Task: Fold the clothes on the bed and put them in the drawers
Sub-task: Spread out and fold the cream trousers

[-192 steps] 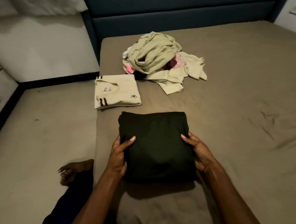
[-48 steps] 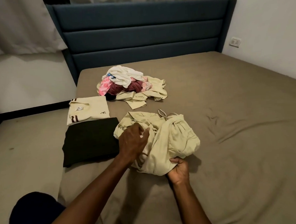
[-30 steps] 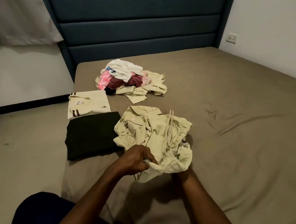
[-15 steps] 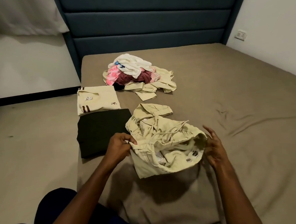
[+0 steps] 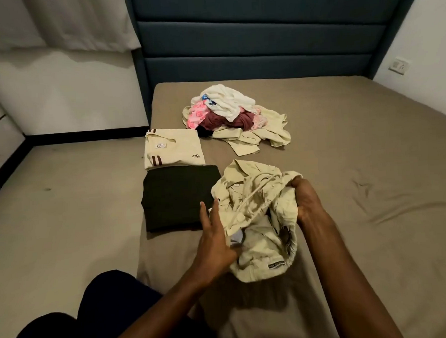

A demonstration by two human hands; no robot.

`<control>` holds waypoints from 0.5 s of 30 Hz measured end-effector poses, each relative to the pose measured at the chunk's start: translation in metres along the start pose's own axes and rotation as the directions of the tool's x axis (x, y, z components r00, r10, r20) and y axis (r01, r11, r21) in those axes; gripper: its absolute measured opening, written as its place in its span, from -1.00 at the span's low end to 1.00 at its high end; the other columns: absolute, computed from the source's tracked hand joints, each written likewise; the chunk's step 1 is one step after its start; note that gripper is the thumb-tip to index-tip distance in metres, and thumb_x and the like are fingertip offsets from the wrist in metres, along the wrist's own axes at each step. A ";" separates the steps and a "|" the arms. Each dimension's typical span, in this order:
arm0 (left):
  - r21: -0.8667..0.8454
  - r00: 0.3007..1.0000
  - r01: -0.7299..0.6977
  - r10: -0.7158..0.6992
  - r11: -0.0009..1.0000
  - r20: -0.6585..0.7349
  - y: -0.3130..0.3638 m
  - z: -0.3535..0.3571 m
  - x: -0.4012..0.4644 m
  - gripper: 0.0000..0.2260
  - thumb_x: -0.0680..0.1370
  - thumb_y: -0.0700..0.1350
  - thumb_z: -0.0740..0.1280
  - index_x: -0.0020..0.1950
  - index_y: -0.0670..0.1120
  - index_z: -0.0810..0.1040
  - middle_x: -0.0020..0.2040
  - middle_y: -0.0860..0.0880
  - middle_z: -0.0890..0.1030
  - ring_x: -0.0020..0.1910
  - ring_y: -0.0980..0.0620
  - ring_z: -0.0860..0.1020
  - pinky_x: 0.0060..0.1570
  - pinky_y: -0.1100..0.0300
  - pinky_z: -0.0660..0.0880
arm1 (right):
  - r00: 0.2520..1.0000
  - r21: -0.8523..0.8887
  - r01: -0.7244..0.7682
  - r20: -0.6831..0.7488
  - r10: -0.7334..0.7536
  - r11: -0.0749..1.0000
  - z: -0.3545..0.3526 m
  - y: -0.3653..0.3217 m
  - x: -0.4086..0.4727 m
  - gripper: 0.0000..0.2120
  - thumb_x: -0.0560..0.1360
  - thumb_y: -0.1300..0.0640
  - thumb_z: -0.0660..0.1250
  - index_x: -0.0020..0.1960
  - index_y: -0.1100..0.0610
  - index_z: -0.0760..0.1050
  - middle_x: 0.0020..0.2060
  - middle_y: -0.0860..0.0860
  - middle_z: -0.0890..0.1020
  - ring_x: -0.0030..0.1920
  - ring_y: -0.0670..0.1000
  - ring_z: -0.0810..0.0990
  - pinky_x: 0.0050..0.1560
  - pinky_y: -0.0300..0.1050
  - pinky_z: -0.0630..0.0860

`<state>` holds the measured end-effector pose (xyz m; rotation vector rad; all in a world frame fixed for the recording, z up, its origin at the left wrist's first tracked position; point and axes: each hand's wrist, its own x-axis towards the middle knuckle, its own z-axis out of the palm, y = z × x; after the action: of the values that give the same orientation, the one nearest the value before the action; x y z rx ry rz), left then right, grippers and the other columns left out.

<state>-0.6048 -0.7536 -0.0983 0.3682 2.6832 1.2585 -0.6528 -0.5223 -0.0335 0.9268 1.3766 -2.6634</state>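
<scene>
The right hand gripped the far right edge of a crumpled cream cotton garment lying on the brown bed, while the left hand, fingers spread open, pressed flat against its near left side.

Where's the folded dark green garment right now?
The folded dark green garment lies at the bed's left edge, just in front of the folded cream polo shirt, left of the crumpled cream garment.
</scene>
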 end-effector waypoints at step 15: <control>-0.566 0.960 0.277 -0.244 0.776 0.136 0.213 -0.205 0.122 -0.85 0.66 -0.32 0.24 -0.02 -0.31 0.58 -0.20 -0.24 0.67 -0.34 -0.14 0.68 -0.43 0.08 0.65 | 0.334 -0.448 0.737 -0.410 -0.849 0.507 0.019 -0.227 -0.042 -0.69 0.45 0.38 0.23 0.09 0.17 0.63 -0.01 0.02 0.64 -0.06 -0.02 0.62 -0.19 -0.43 0.50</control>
<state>-0.7385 -0.7376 0.1920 -0.0574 2.0504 1.8365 -0.6869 -0.4079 0.1646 1.4215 2.8702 -2.7746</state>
